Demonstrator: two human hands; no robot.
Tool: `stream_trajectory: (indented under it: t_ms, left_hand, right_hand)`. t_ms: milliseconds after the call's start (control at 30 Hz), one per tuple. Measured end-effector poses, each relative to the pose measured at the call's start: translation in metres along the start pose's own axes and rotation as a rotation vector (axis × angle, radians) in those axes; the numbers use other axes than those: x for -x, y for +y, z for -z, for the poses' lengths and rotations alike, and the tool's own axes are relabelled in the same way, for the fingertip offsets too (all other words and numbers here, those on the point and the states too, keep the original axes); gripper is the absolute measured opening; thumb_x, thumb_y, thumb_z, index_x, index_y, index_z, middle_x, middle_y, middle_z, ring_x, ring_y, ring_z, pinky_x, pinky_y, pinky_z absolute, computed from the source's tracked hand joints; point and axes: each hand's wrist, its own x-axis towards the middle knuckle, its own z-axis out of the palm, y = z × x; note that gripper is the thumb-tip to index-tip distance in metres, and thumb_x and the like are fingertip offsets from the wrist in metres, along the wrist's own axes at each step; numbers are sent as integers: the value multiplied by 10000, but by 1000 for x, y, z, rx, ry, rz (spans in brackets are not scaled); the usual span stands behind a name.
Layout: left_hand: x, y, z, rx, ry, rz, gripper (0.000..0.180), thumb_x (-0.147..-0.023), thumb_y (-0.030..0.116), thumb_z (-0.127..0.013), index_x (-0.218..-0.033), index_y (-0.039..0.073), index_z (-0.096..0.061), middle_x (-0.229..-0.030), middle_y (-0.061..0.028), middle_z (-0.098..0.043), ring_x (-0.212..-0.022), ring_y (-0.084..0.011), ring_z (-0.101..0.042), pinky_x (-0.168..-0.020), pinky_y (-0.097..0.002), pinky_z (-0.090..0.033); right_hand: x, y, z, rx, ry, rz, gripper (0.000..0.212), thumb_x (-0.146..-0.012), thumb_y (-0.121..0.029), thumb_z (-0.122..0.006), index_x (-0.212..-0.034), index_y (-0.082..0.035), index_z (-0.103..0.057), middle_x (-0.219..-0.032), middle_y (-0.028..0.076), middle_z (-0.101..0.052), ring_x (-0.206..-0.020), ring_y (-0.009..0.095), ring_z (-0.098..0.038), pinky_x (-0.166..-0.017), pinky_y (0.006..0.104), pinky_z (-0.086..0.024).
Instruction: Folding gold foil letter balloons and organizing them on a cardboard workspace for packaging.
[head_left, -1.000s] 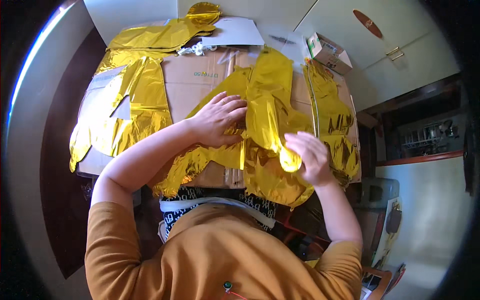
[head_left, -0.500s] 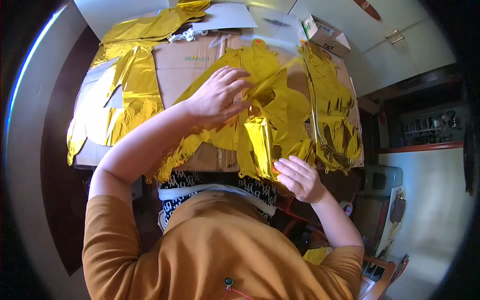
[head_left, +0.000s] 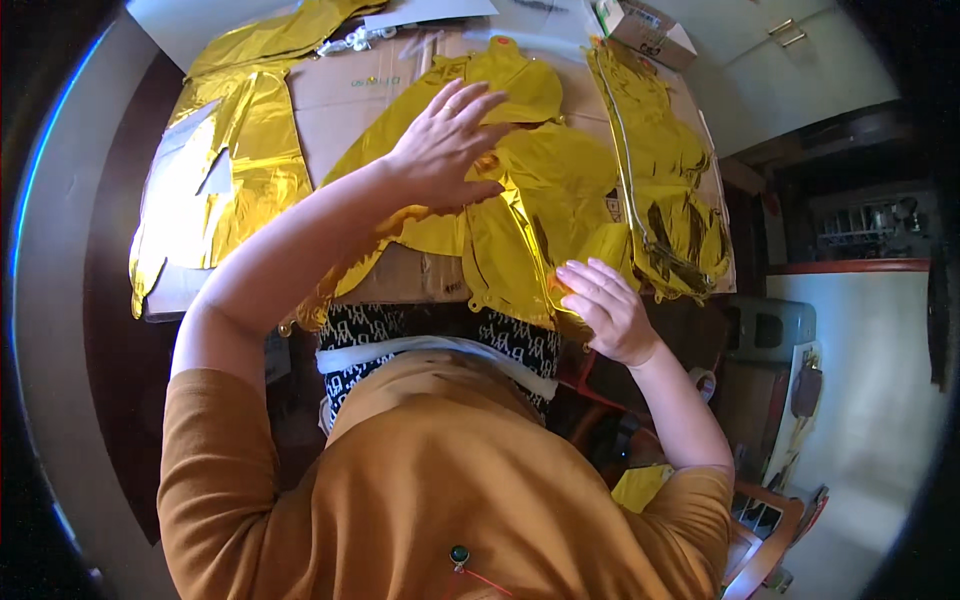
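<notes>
A flat gold foil balloon point(head_left: 575, 165) with small tabs along its edge lies spread on the cardboard in front of me. My left hand point(head_left: 445, 145) is over its left part, fingers spread and thumb stretched to the right, gripping nothing. At the balloon's near right edge, my right hand point(head_left: 610, 312) has its fingers together on the foil, next to a small orange patch; the thumb is hidden. Between the two hands a shiny crease runs down the foil. Another layer of gold foil point(head_left: 385, 150) extends beneath my left forearm.
Flattened cardboard point(head_left: 340, 115) covers the table. More gold foil pieces lie to the left point(head_left: 265, 150) and to the right point(head_left: 665, 140). At the back are a stack of gold foil point(head_left: 270, 40), white curly bits point(head_left: 355, 40), a white sheet point(head_left: 430, 12) and a small open carton point(head_left: 645, 30).
The raised foil fold between my hands has flattened into a narrow crease. My left hand has opened wider. The whole view has shifted, with the table appearing higher in the picture.
</notes>
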Motion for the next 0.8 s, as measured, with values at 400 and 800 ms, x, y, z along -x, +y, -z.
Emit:
stream_trajectory:
  t_ms: [400,800]
  left_hand:
    - [2,-22,-7,197,-190,100,495,-890,450,-653,-1203,69,-621,-1254,-162,-591,-1165,-353,-568,-997,-503,-453]
    - [-7,-9,-15,-17,-135,163,684,-836,593,-658,-1275,72,-594,-1363,-183,-529,-1333,-368,-430,-1154,-500,-291]
  right_hand:
    - [-14,-13,-5,21,24,9,76,-876,-80,-610,-940,-62,-647,-1149,130,-690,-1110,297,-657,-989,437,-521]
    - [-13,-14,0,-12,1,-9,138,-820,-60,-665,-956,-46,-641,-1149,136,-687,-1094,319,-662,-942,439,-548]
